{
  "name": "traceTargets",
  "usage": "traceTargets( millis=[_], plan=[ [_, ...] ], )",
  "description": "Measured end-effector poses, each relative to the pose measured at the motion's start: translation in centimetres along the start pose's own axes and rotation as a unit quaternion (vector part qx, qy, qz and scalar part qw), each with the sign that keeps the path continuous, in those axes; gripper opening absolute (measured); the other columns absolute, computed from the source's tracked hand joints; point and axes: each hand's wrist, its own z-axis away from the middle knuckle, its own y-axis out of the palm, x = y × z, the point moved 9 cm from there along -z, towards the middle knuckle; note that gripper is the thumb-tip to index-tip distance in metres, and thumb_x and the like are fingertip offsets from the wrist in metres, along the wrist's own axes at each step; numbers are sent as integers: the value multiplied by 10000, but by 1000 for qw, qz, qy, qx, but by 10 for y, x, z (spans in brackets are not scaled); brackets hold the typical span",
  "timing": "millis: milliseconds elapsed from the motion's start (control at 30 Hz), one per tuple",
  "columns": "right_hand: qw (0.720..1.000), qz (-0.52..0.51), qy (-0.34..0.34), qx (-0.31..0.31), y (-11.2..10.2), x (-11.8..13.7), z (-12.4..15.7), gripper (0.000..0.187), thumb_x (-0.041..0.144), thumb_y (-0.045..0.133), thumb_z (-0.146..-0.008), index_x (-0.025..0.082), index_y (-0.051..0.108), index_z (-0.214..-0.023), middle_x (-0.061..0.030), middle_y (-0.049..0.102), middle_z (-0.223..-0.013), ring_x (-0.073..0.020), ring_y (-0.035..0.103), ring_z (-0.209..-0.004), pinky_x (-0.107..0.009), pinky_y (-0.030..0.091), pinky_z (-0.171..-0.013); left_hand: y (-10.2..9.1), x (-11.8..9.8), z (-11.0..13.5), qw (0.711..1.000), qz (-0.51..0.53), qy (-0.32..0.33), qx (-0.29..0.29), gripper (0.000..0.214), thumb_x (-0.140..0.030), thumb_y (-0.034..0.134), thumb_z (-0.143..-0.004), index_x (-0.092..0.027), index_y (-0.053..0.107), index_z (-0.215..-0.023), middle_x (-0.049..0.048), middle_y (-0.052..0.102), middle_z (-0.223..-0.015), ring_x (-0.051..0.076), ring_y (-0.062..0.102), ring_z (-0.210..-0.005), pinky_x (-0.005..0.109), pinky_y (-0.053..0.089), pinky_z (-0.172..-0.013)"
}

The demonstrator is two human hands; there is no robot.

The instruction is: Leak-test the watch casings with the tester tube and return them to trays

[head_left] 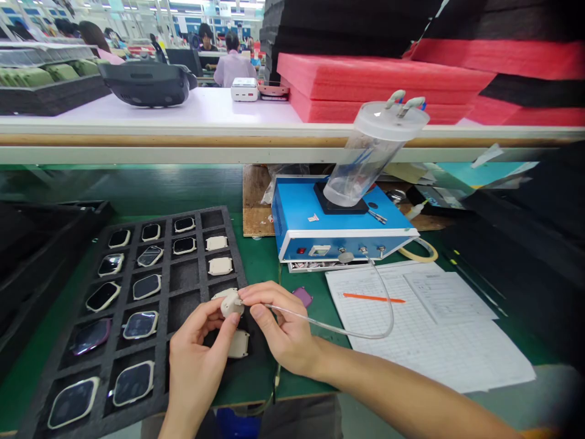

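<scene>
Left hand (196, 363), white casing (231, 304), right hand (286, 329), tubing (338, 330)

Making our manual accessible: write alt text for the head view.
Over a black foam tray of watch-like casings, the left hand holds a cream casing while the right hand holds a clear tube to it; the tube runs to a blue unit.

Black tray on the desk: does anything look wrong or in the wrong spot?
Yes: a small purple piece lies loose on the green mat, outside the black foam tray. It looks odd because most other pieces sit in the tray's slots.
</scene>
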Motion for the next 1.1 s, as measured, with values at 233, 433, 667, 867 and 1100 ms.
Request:
traceTargets(
  millis=[233,433,667,867,1100],
  plan=[
    [1000,2,5,-1,0,0,0,163,168,595,-1017,226,741,-1061,-84,789,-1014,-203,763,-1001,-364,635,-893,0,1,1,1000,-4,2,3,237,-349,822,-819,-203,808,-1006,61,826,-954,194,777,-800,253,646,-764],
    [1000,0,0,-3,0,1,0,162,151,603,-1006,216,744,-1051,-92,788,-1018,-196,764,-1002,-349,634,-894,-1,2,1,1000,-4,-2,3,248,-358,821,-822,-201,809,-1012,67,828,-972,195,781,-816,247,645,-765],
    [1000,6,4,-2,0,0,0,150,192,595,-1020,226,740,-1039,-79,796,-1001,-200,766,-993,-356,642,-886,-2,3,1,1000,-9,-4,-3,285,-377,828,-810,-188,807,-1022,81,827,-974,207,784,-823,257,650,-761],
    [1000,5,6,-4,0,0,0,154,197,592,-1023,229,742,-1042,-75,798,-995,-203,767,-995,-359,638,-888,-1,3,2,1000,-7,-5,-3,289,-387,832,-808,-191,808,-1019,80,828,-958,204,785,-804,254,652,-748],
    [1000,-2,6,-2,1,0,0,154,179,598,-1018,229,741,-1049,-75,795,-999,-200,763,-1003,-354,632,-897,-3,2,0,1000,-7,-5,-8,301,-399,837,-796,-189,809,-1010,86,828,-954,219,787,-798,279,659,-741]
  ],
)
